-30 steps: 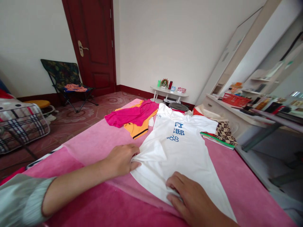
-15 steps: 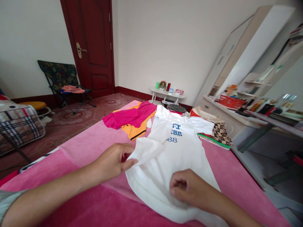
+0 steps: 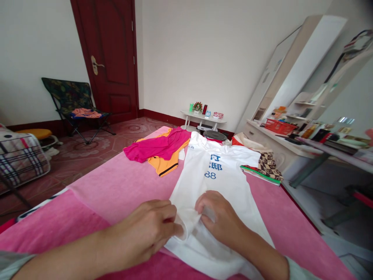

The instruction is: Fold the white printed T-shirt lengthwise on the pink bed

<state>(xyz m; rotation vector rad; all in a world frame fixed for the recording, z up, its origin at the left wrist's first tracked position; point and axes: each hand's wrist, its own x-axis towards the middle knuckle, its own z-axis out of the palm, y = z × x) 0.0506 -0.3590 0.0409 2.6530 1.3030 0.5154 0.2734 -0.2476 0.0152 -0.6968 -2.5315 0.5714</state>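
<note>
Dark-red panelled wooden door (image 3: 112, 54): closed, gold-coloured metal handle (image 3: 94, 65)
Camouflage-patterned fabric folding chair (image 3: 68, 91): near the door
Low white table (image 3: 201, 116): bears small potted plant (image 3: 197, 106)
Red plastic basket (image 3: 279, 126): on white dresser (image 3: 253, 134)

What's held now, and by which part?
White cloth T-shirt with blue lettering, by what looks like the open end of its sleeve, in the left grip; whether the right grip pinches too is unclear.

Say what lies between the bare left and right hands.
In the head view, a raised fold of the blue-lettered white fabric shirt lies between left hand and right hand.
</note>
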